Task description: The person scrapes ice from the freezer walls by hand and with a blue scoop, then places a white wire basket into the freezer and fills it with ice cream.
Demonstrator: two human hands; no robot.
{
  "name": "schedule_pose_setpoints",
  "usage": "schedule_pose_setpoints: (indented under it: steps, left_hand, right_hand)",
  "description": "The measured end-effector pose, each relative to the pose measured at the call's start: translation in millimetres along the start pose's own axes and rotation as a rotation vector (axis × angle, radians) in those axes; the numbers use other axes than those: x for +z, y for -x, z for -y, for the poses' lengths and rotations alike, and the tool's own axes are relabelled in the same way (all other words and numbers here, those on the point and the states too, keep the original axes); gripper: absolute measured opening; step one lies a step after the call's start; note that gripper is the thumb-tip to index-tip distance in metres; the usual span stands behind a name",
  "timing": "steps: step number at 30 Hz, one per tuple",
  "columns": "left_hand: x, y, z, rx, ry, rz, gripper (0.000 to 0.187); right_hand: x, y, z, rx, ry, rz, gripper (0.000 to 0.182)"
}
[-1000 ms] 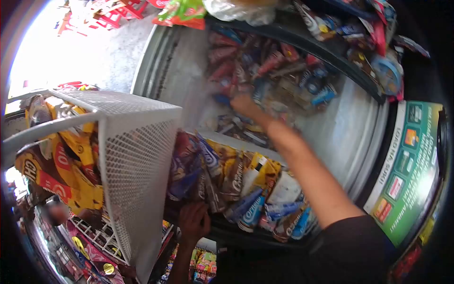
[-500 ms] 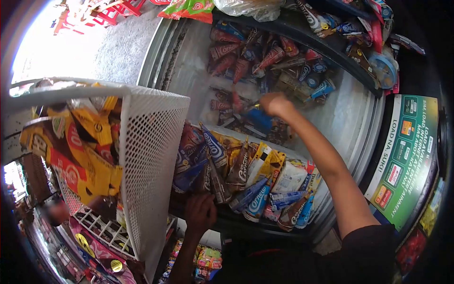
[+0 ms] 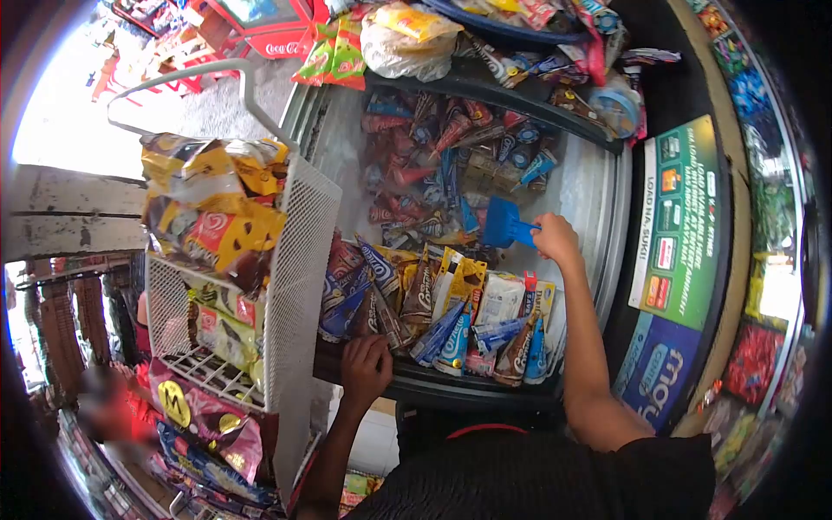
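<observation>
My right hand (image 3: 557, 237) is closed around the handle of a blue plastic scraper (image 3: 503, 224). Its wide flat blade points left, above the frosty floor of a chest freezer (image 3: 594, 186). Heaped beyond the blade are wrapped ice cream cones (image 3: 452, 130). My left hand (image 3: 367, 364) has its fingers curled over the freezer's front edge. Close to those fingers, a front row of packed ice creams includes a brown cone (image 3: 417, 297), a blue Cornetto cone (image 3: 452, 348) and a yellow pack (image 3: 461, 282).
A white wire rack (image 3: 303, 217) with yellow ice cream bags (image 3: 217, 230) stands at the left. Snack packs (image 3: 347, 52) and a blue-lidded jar (image 3: 615, 108) sit along the far rim. A green sign (image 3: 680, 225) lies at the right. Part of a blurred person (image 3: 130, 407) shows lower left.
My right hand has drawn the scraper back to the right and toward me, and its blade now shows plainly. My left hand stays at the edge. The camera view has shifted.
</observation>
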State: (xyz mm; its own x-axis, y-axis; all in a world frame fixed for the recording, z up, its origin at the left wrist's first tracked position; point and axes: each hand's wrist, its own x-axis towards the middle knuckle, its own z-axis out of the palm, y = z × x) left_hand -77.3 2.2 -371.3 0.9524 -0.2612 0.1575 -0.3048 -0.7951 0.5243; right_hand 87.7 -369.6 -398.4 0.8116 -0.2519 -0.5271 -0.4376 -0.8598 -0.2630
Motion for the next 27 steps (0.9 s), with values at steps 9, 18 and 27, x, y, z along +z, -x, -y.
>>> schedule_pose_setpoints:
  steps: [9,18,27]
  left_hand:
    - [-7.7,6.6,-0.9,0.011,0.172,-0.048,0.015]
    - [-10.9,12.6,-3.0,-0.213,0.388,-0.176,0.023]
    - [-3.4,-14.0,-26.0,-0.065,0.385,-0.007,0.028]
  right_hand:
    - [-34.0,124.8,-13.3,-0.102,-0.835,-0.056,0.025]
    - [27.3,234.4,-38.9,-0.073,-0.981,0.436,0.033]
    - [46.4,270.4,-45.9,-0.347,-0.371,-0.001,0.028]
